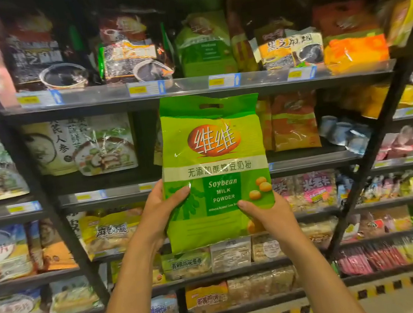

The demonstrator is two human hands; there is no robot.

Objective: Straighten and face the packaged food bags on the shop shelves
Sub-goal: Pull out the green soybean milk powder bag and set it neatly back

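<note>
One green soybean bag (214, 165), upright, label facing the camera, held before the dark shelves (191, 90): left hand (163, 209) gripping its lower left edge, right hand (268, 212) gripping its lower right corner.

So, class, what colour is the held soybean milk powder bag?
The soybean milk powder bag is bright green, per the head view.

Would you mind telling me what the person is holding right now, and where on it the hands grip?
Both hands hold the green soybean milk powder bag by its lower part: left hand on the left edge, right hand at the lower right.
</note>
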